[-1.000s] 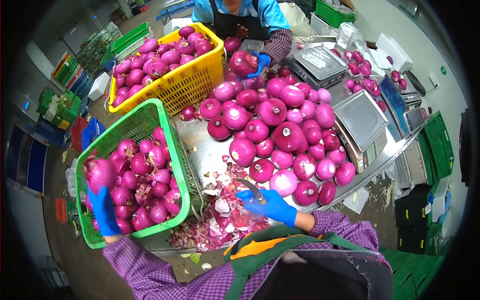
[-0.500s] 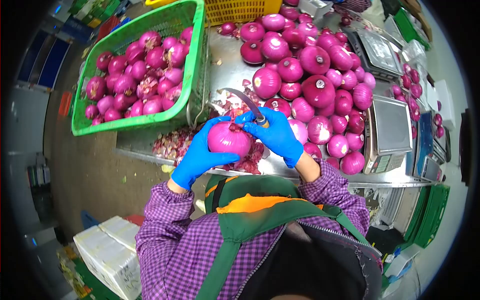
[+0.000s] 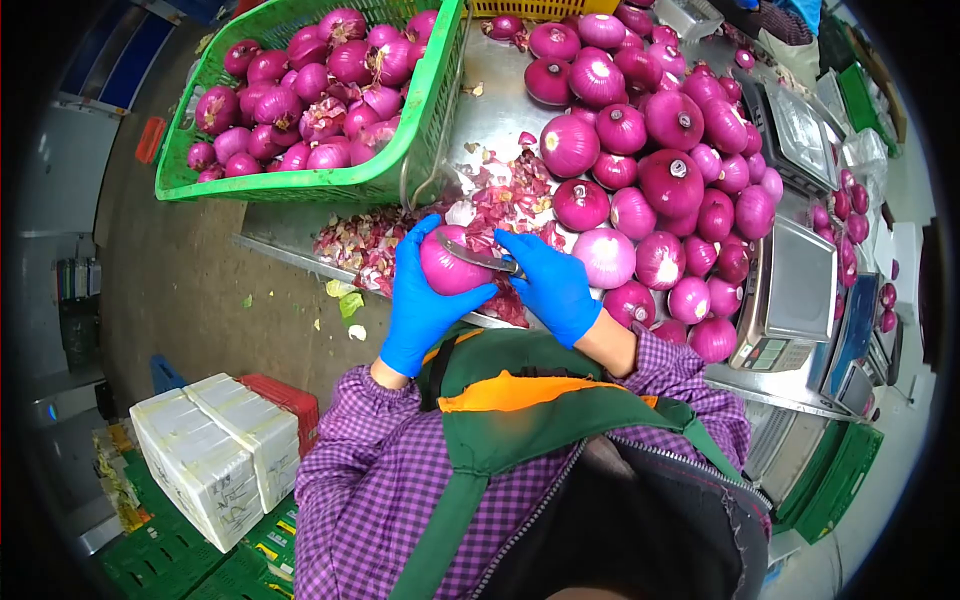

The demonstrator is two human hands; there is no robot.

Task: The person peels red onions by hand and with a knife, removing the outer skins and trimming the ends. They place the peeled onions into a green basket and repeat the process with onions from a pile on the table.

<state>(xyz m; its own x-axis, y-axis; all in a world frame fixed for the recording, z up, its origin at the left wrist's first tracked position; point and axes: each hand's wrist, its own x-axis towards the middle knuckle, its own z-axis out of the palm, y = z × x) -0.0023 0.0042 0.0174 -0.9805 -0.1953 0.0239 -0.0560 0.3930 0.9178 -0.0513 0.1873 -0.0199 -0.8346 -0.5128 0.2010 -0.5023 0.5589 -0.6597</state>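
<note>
My left hand, in a blue glove, cups a red onion from the left and below, fingers closed round it. In my right hand, gloved the same way, is a curved knife whose blade lies across the upper face of that onion. The fingers of my right hand partly cover the handle. Loose onion skins lie on the metal table just beyond both hands. A pile of glossy red onions spreads to the right of my right hand.
A green basket of onions stands at the upper left, with a yellow crate behind. Scales line the right side. White boxes sit at the lower left. Another person's sleeve shows at the top right.
The knife, pointing up and away from the onion before, has turned so its blade lies across it. My view has shifted, so the table contents appear further right.
</note>
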